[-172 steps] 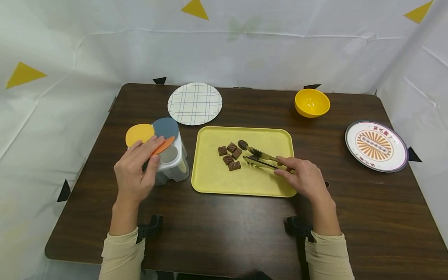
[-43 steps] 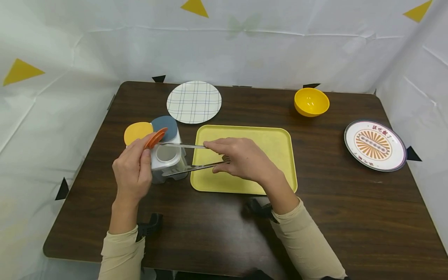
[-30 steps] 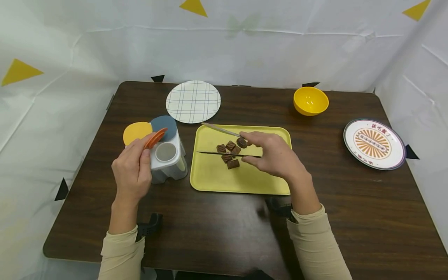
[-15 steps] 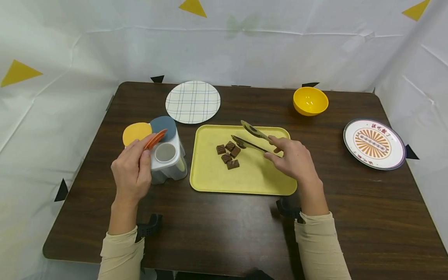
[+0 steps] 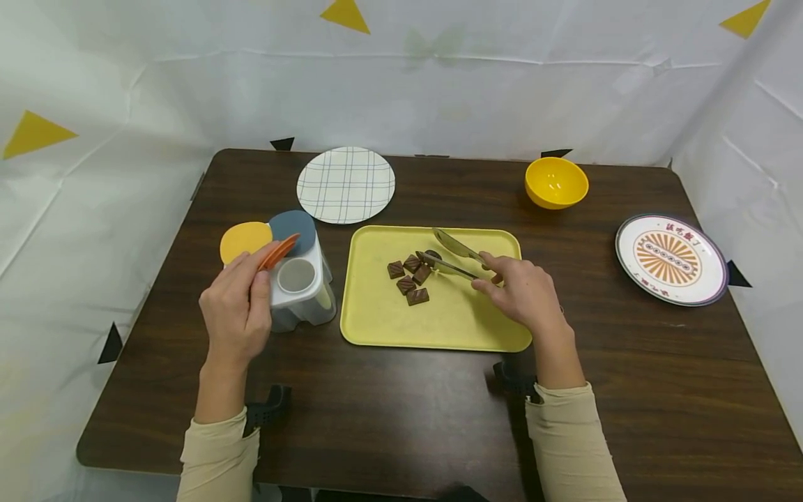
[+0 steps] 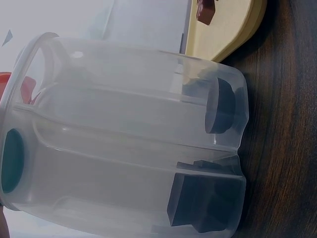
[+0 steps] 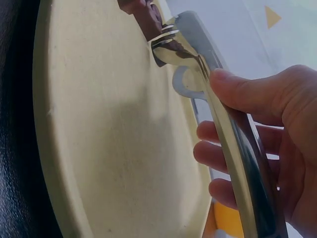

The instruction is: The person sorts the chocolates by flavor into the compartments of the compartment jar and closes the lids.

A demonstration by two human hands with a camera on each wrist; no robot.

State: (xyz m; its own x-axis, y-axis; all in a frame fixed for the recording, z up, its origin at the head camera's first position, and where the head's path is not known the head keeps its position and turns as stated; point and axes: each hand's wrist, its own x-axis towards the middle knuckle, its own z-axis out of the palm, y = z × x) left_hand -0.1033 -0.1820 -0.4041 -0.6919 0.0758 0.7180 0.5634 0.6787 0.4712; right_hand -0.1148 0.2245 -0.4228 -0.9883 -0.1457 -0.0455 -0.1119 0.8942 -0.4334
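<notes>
Seemingly steel tongs (image 7: 237, 144), glossy, fork-tipped | right fingers (image 7: 213, 154) grip them | left fingers (image 5: 252, 260) pinch orange lid (image 5: 281, 251)

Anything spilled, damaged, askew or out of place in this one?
Nothing stands out. The orange lid is tilted, but the left hand is holding it up; the loose chocolates lie within the yellow tray, and I see no spill or damage.

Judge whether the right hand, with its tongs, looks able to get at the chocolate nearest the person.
Probably yes: the right hand holds the tongs parted over the tray, tips close by, and in the head view nothing covers that chocolate. The left hand is well aside.
</notes>
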